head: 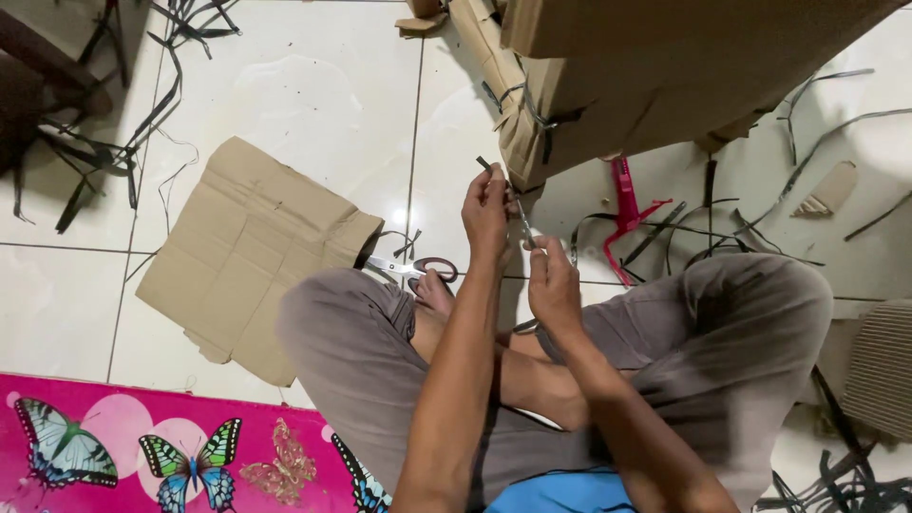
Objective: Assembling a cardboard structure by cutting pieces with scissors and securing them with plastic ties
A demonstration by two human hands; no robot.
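Observation:
I sit cross-legged on a white tiled floor. My left hand (485, 211) pinches the upper end of a thin dark plastic strap (522, 220) near the corner of a strapped cardboard bundle (608, 85). My right hand (551, 285) grips the lower end of the same strap, just below and to the right. The strap runs taut between both hands. Scissors (418, 269) with dark red handles lie on the floor by my left knee, untouched.
A flat sheet of cardboard (242, 252) lies on the floor to the left. A red tool (627, 204) and several loose dark straps (722, 228) litter the tiles to the right. A pink butterfly-patterned mat (142, 446) is at lower left. A corrugated piece (879, 366) sits at right.

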